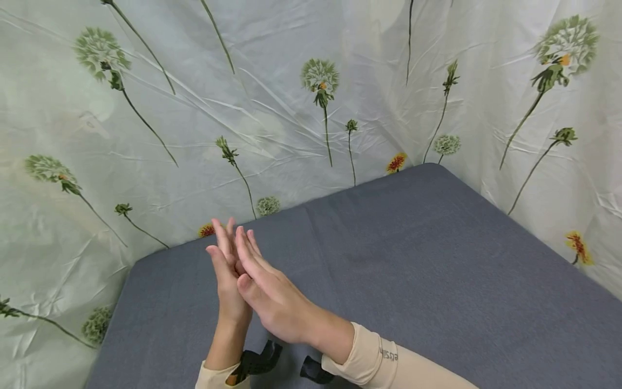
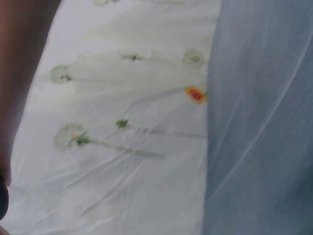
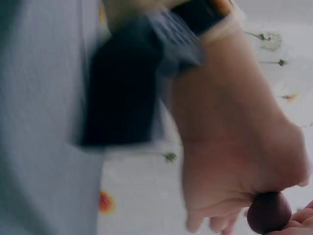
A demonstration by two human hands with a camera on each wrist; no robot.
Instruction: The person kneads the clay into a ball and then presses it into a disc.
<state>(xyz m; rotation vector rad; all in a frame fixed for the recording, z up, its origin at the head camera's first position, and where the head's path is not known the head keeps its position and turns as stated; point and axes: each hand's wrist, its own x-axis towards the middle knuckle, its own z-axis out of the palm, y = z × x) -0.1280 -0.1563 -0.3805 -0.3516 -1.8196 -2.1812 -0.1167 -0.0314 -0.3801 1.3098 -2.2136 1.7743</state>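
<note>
In the head view my left hand (image 1: 234, 297) stands upright with its fingers straight. My right hand (image 1: 279, 305) leans in from the right, its straight fingers slanting up against the left palm. A small dark brown ball (image 3: 269, 213) sits between the palms in the right wrist view, beside my left hand (image 3: 234, 166). Its material cannot be told. From the head the hands hide it. At the lower left edge of the left wrist view, a sliver of the dark ball (image 2: 3, 200) shows below a blurred, shadowed arm.
Under the hands lies a table with a grey cloth (image 1: 389, 259). A pale curtain (image 1: 272, 108) printed with dandelions hangs behind and along the sides. Black camera mounts are on both wrists, one (image 1: 262, 359) on the left and another (image 1: 315, 370) on the right.
</note>
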